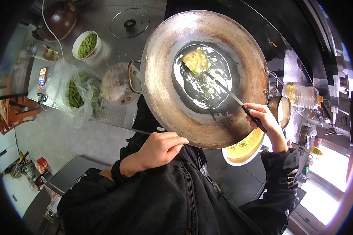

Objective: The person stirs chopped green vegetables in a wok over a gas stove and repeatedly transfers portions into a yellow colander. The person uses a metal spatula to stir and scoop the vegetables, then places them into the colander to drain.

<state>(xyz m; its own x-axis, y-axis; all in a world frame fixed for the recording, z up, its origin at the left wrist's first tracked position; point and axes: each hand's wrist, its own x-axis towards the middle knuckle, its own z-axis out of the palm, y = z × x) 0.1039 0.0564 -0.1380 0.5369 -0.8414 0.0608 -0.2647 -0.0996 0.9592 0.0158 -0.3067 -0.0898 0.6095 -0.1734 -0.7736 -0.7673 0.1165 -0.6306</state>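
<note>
A large metal wok [164,88] stands in front of me with a shiny pool of liquid, probably oil, at its bottom. My right hand [261,117] grips the black handle of a spatula [232,95], whose blade is in the pool under a yellowish, chopped food mass [196,60] with a green bit on it. My left hand [164,148] rests by the wok's near rim, its fingers curled; whether it holds something small at the fingertips is unclear. A yellow dish [247,147] with chopped green pieces sits below the wok's right rim, partly hidden by it.
Left of the wok are a plate of white food [117,85], a plastic bag of green pods [75,94], a bowl of green beans [87,45], a glass lid [130,23] and a jar [43,51]. To the right stand a metal pot [283,111] and an oil bottle [301,96].
</note>
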